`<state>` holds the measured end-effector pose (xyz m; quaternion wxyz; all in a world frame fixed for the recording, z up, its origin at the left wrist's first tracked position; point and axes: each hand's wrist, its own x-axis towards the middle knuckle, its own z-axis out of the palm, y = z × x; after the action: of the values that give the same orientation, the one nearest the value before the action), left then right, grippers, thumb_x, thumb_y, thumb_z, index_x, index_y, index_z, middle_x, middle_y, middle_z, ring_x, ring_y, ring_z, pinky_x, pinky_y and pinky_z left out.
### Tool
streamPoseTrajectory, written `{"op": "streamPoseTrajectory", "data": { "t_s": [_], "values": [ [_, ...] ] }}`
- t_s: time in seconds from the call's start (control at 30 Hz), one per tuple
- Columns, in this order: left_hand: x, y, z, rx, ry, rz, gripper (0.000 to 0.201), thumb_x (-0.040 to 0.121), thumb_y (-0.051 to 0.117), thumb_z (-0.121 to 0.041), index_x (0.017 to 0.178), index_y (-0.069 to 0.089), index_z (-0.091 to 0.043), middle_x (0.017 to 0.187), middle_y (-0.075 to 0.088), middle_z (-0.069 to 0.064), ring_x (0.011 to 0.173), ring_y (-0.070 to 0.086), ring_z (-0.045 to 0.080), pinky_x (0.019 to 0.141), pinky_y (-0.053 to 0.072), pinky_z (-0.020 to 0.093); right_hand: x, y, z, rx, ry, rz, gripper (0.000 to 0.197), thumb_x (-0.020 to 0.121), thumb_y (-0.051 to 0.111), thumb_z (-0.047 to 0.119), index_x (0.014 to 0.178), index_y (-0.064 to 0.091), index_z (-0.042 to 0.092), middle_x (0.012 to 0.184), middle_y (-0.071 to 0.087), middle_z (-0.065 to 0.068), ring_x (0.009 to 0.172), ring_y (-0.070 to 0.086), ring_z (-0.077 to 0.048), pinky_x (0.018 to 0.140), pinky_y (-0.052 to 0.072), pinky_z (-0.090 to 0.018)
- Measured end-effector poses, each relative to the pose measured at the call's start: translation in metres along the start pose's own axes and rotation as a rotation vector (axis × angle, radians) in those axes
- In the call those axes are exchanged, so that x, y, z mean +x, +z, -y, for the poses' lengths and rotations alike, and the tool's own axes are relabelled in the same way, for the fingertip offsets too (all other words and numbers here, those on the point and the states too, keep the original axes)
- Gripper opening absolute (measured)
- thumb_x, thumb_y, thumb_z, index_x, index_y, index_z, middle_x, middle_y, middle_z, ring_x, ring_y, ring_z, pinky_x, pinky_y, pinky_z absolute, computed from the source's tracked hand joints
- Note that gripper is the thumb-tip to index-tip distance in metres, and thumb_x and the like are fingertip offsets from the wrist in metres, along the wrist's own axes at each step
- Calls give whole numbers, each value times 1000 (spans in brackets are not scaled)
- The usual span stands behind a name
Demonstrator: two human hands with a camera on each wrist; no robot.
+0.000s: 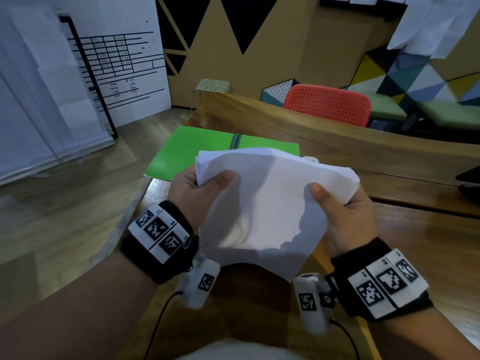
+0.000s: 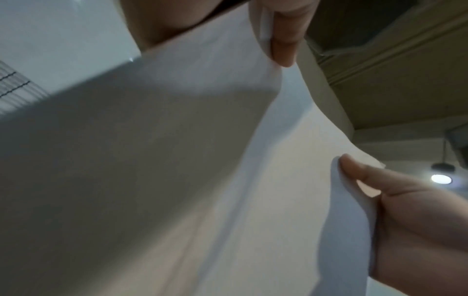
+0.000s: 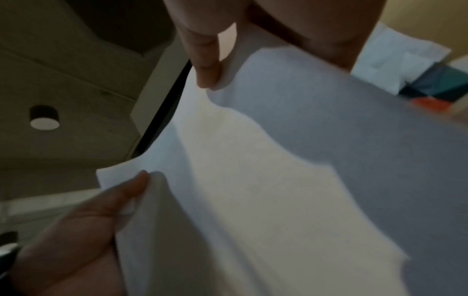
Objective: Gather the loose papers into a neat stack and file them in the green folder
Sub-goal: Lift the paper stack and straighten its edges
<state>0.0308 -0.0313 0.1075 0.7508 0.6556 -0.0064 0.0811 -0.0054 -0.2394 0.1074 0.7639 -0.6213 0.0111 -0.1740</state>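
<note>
A stack of white papers (image 1: 259,203) is held up in the air over the near part of the wooden table, bowed in the middle. My left hand (image 1: 197,188) grips its left edge, thumb on top. My right hand (image 1: 340,203) grips the right edge the same way. The green folder (image 1: 181,152) lies open and flat on the table just beyond the papers, its far right part hidden by them. The papers (image 2: 177,160) fill the left wrist view. In the right wrist view the papers (image 3: 278,180) are pinched at both edges.
A raised wooden partition (image 1: 337,136) runs along the back of the table (image 1: 415,229). A red perforated chair (image 1: 327,102) stands behind it. A white printed board (image 1: 117,68) leans at the left. A dark object (image 1: 470,183) sits at the right edge.
</note>
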Motion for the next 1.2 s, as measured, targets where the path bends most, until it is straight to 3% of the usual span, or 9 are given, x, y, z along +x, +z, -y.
{"op": "streamPoseTrajectory", "data": {
  "t_s": [0.1,0.33,0.43,0.5,0.7,0.83,0.97,1.1,1.2],
  "values": [
    [-6,8,-4,-46,4,-44,8,66,71,-24,61,74,-29,56,69,-12,69,60,18,67,51,33,-3,8,5,47,-16,-47,42,45,84,45,82,72,28,87,74,-1,90,66,-31,87,51,-56],
    [-15,14,3,105,40,-52,18,82,66,-13,68,63,-23,54,66,-15,53,57,-3,54,50,16,-4,7,-1,-97,-8,-138,23,83,66,7,97,58,23,98,66,-6,97,64,-29,89,52,-49],
    [-14,13,1,179,68,-78,14,77,71,-16,70,62,-25,61,65,-14,53,57,-5,59,50,23,-5,7,7,-58,31,-120,49,61,80,48,99,63,22,100,68,-10,98,64,-35,89,51,-52],
    [-15,13,-10,96,137,-86,16,68,73,-24,79,62,-27,70,69,-13,62,62,1,61,52,20,-3,7,13,-6,36,-152,52,41,79,66,77,67,31,81,65,-3,83,58,-31,78,48,-48],
    [-8,17,-26,-66,143,-80,11,69,58,-21,71,66,-28,77,75,-5,76,62,19,71,48,33,6,6,19,-30,23,-234,20,65,58,43,57,60,25,67,45,0,78,43,-23,72,33,-38],
    [-3,11,-24,-116,115,-5,20,60,66,-28,80,64,-30,79,76,-5,80,66,18,74,51,32,10,1,18,-20,58,-118,42,45,80,58,67,63,27,80,56,-12,76,55,-27,70,47,-38],
    [-5,10,-11,79,78,85,72,30,81,-64,92,62,-34,75,72,-16,69,67,6,66,58,27,6,2,11,9,-1,1,61,30,88,56,81,68,28,81,72,1,70,67,-17,65,57,-34],
    [-12,19,-14,140,32,-43,7,69,77,-30,65,72,-28,62,70,-13,68,63,9,70,57,34,0,13,14,3,-81,-124,41,37,85,54,67,73,29,69,71,6,68,64,-19,69,54,-38],
    [-19,21,-15,108,68,-61,16,77,72,-18,64,71,-28,53,67,-22,53,58,-5,56,50,14,-6,15,13,7,-94,-160,39,36,84,56,64,72,31,66,71,9,69,64,-16,71,54,-39]
  ]
}}
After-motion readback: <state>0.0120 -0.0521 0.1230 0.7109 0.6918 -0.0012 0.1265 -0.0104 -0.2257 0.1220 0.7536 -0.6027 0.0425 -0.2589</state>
